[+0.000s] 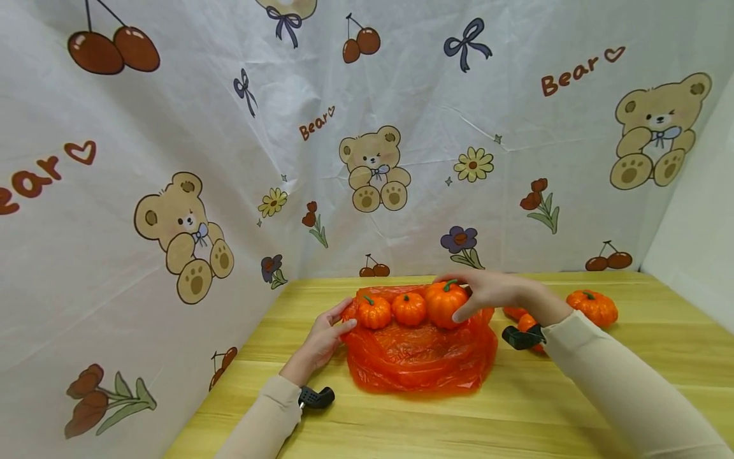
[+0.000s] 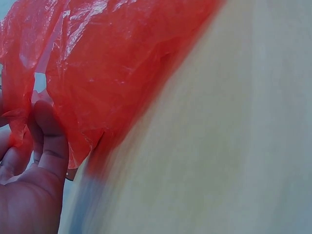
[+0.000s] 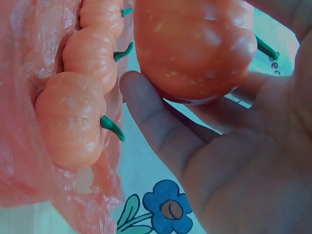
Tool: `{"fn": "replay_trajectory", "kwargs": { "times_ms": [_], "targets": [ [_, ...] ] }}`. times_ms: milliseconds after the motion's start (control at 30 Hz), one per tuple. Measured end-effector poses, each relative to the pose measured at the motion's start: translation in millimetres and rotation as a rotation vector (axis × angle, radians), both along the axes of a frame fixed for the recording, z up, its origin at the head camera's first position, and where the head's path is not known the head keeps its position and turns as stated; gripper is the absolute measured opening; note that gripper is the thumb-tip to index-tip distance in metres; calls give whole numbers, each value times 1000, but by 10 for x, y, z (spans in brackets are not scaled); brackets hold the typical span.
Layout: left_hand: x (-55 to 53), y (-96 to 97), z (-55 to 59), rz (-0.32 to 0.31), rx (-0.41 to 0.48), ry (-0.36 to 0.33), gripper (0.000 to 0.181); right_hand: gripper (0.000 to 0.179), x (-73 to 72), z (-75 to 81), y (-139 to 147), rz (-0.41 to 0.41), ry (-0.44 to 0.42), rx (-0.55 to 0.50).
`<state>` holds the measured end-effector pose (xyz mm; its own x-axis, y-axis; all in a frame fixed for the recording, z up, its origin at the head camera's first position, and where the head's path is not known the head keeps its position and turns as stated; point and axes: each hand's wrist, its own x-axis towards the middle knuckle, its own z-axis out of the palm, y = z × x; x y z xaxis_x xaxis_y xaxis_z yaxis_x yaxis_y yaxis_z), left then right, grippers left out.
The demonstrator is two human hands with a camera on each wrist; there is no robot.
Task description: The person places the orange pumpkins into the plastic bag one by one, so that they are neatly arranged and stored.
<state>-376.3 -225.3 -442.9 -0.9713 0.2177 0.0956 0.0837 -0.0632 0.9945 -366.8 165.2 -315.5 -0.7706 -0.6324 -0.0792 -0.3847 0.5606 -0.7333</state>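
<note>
A thin red plastic bag (image 1: 421, 370) lies spread on the table, with small orange toy pumpkins in a row along its far side. Two of them, a left pumpkin (image 1: 374, 312) and a middle pumpkin (image 1: 410, 310), show in the head view. My right hand (image 1: 487, 290) grips a larger pumpkin (image 3: 195, 46) with a green stem, over the bag's right part. The right wrist view has three in the row, the closest pumpkin (image 3: 73, 122) beside my thumb; the held one hides it from the head camera. My left hand (image 1: 323, 335) pinches the bag's left edge.
To the right of the bag, a ribbed orange pumpkin (image 1: 593, 308) sits on the wooden table (image 1: 487, 421). More orange pumpkins (image 1: 526, 322) are partly hidden behind my right wrist. A white cloth (image 1: 424, 89) printed with bears stands at the back and left.
</note>
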Motion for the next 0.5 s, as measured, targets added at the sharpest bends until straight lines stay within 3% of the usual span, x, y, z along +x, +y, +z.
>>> {"fn": "replay_trajectory", "kwargs": {
  "times_ms": [200,500],
  "targets": [
    [-8,-14,-13,1,-6,-1,69,79,-106,-6,-126,72,3,39],
    [-14,3,-18,12,12,-6,67,80,-245,-71,-365,103,15,46]
  ]
}}
